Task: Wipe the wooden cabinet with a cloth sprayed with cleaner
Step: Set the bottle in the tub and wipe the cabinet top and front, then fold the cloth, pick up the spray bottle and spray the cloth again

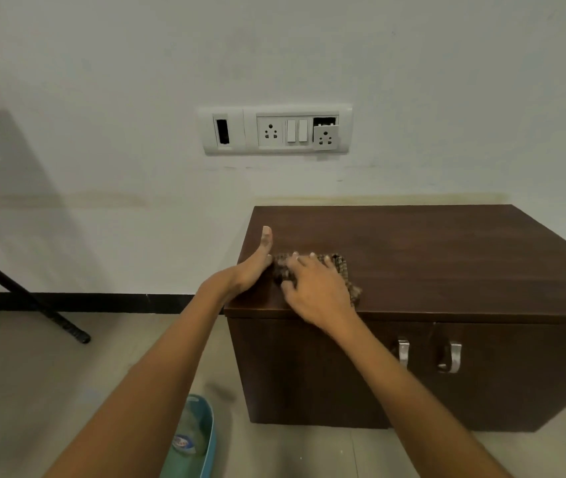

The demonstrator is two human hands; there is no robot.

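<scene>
Head view: left hand (pixel 252 267) flat, right hand (pixel 312 288) presses cloth (pixel 341 262) near cabinet (pixel 447 250) edge.

Cabinet (pixel 430 257): dark wood, smooth, matt. Cloth (pixel 340 267): coarse woven. 2 handles (pixel 403 353): shiny metal.

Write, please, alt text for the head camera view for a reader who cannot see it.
A person's right hand presses a brown cloth onto the top of a dark wooden cabinet near its front left corner, the left hand resting beside it. A socket panel is on the wall above.
</scene>
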